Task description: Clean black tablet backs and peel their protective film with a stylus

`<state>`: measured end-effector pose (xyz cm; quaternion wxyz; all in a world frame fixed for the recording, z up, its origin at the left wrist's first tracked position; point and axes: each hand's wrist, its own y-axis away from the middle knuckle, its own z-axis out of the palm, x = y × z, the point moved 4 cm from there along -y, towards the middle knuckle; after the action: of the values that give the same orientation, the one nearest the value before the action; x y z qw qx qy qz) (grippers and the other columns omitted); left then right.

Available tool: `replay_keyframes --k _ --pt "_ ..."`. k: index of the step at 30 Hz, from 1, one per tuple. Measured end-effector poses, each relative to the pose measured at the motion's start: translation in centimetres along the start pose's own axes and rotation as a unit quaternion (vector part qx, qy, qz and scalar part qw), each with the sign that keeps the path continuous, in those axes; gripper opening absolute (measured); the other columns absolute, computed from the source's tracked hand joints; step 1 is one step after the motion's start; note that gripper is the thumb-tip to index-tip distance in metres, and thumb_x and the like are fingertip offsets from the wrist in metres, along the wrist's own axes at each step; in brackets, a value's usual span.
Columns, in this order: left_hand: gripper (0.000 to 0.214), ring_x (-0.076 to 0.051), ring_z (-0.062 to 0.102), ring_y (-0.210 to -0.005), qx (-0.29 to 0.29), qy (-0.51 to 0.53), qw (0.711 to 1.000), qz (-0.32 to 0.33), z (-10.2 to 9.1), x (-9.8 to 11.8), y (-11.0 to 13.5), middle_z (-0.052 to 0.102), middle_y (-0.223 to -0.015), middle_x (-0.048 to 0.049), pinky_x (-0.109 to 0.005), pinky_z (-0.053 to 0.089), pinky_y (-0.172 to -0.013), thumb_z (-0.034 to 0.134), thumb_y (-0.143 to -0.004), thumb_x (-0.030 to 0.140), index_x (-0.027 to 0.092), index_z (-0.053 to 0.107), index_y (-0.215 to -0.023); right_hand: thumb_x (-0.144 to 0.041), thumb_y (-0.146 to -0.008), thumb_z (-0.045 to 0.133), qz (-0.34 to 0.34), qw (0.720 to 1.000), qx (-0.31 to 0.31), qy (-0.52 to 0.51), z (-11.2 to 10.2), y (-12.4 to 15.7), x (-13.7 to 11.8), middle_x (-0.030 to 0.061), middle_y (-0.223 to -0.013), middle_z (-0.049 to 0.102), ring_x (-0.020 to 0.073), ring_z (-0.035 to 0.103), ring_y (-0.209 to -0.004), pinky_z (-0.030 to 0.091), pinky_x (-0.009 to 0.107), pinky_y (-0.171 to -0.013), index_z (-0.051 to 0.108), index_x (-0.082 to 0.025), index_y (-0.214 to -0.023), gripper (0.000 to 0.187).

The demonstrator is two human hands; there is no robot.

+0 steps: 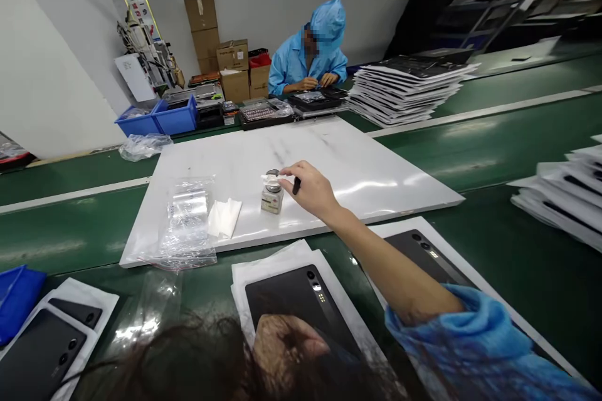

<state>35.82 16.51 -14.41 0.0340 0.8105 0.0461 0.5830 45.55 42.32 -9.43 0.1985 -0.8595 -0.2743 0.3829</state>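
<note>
The right hand (311, 191) is out over the middle of the white marble-look slab (357, 160), fingers (301, 170) curled in, pinching a small black item (296, 186) (too small to say what exactly). Just left of the fingertips stands a small squat bottle (272, 200) w/ a pale label, a wad of white tissue (269, 182) bunched at its top and a round metal lid (273, 172) sitting just above, tilted. Further left on the slab: a folded white wipe (224, 217) and a clear zip bag (187, 225). Dark phone backs (301, 307) on white sheets lie on the green bench (493, 138), lower center. Upper center, a co-worker in a blue hooded gown (305, 56) works beside a tall stack of sheets (407, 91).
</note>
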Motion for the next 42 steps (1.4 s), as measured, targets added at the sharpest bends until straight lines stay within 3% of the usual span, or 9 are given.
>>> replay_keyframes --k 3,6,12,18,22,27,32,37,42 --pt "0.007 -0.025 0.074 -0.068 -0.019 0.006 1.000 -0.008 0.0 0.5 -0.1 0.079 -0.065 0.0025 -0.028 0.059 -0.059 0.072 -0.066 0.034 0.039 0.075 -0.062 -0.036 -0.100 0.080 0.006 1.000 0.007 -0.004 1.4 -0.9 -0.2 0.0038 -0.097 0.084 0.0236 0.078 -0.088 0.061 0.033 -0.071 0.087 -0.028 -0.091 0.014" --pt "0.007 -0.025 0.074 -0.068 -0.025 0.011 0.999 -0.021 0.0 0.2 0.0 0.079 -0.066 0.0022 -0.027 0.059 -0.056 0.071 -0.067 0.034 0.039 0.075 -0.065 -0.042 -0.104 0.076 0.010 0.999 0.026 -0.027 0.2 1.3 -0.2 0.0050 -0.096 0.083 0.0234 0.078 -0.086 0.063 0.036 -0.075 0.085 -0.027 -0.090 0.022" --pt "0.007 -0.023 0.074 -0.074 -0.068 0.043 0.997 -0.006 0.5 -0.9 0.2 0.079 -0.072 0.0023 -0.027 0.058 -0.070 0.069 -0.071 0.037 0.035 0.075 -0.071 -0.038 -0.108 0.077 0.033 0.995 0.042 -0.090 -4.7 12.8 -0.7 0.0046 -0.087 0.079 0.0231 0.072 -0.070 0.065 0.040 -0.066 0.082 -0.027 -0.097 0.016" --pt "0.008 -0.018 0.074 -0.064 -0.070 0.062 0.988 0.120 0.3 0.5 -0.1 0.079 -0.069 -0.0011 -0.019 0.057 -0.061 0.067 -0.075 0.022 0.027 0.074 -0.076 -0.019 -0.103 0.077 -0.024 0.998 0.005 -0.064 -3.7 20.4 -2.1 0.0039 -0.087 0.082 0.0291 0.080 -0.071 0.070 0.045 -0.060 0.084 -0.037 -0.101 0.019" --pt "0.009 -0.017 0.074 -0.062 -0.072 0.069 0.986 0.134 0.2 1.2 -0.3 0.079 -0.067 -0.0012 -0.019 0.057 -0.061 0.068 -0.074 0.017 0.025 0.073 -0.074 -0.017 -0.104 0.076 -0.038 0.999 0.020 0.023 -3.3 20.3 -1.6 0.0057 -0.087 0.081 0.0292 0.079 -0.073 0.069 0.045 -0.062 0.085 -0.033 -0.101 0.018" --pt "0.009 -0.016 0.074 -0.065 -0.094 0.035 0.984 0.149 0.4 0.9 -0.3 0.079 -0.070 -0.0015 -0.020 0.056 -0.065 0.065 -0.077 0.016 0.022 0.073 -0.075 -0.017 -0.109 0.076 -0.110 0.994 -0.013 -0.001 -3.2 19.8 -2.1 0.0059 -0.088 0.082 0.0225 0.075 -0.072 0.064 0.036 -0.064 0.082 -0.026 -0.102 0.012" --pt "0.007 -0.014 0.074 -0.065 -0.106 0.038 0.982 0.149 0.5 0.2 -0.1 0.079 -0.070 -0.0008 -0.015 0.055 -0.065 0.067 -0.076 0.017 0.021 0.073 -0.075 -0.016 -0.109 0.077 -0.111 0.993 0.002 0.045 -3.5 19.3 -2.4 0.0069 -0.088 0.082 0.0219 0.074 -0.074 0.063 0.035 -0.066 0.080 -0.022 -0.099 0.012" --pt "0.006 -0.013 0.074 -0.064 -0.089 0.057 0.986 0.130 0.5 0.2 0.1 0.078 -0.071 0.0001 -0.015 0.056 -0.065 0.067 -0.076 0.017 0.022 0.071 -0.075 -0.014 -0.111 0.074 -0.157 0.983 -0.090 -0.021 -4.1 19.4 -2.6 0.0047 -0.086 0.080 0.0192 0.071 -0.072 0.061 0.033 -0.064 0.079 -0.021 -0.099 0.015" --pt "0.008 -0.013 0.074 -0.064 -0.111 0.035 0.985 0.128 0.6 0.5 0.1 0.078 -0.071 0.0014 -0.014 0.056 -0.064 0.064 -0.078 0.020 0.023 0.072 -0.076 -0.010 -0.109 0.074 -0.152 0.987 -0.048 0.031 -4.7 19.5 -3.0 0.0065 -0.086 0.080 0.0204 0.070 -0.071 0.059 0.034 -0.062 0.080 -0.020 -0.100 0.014"
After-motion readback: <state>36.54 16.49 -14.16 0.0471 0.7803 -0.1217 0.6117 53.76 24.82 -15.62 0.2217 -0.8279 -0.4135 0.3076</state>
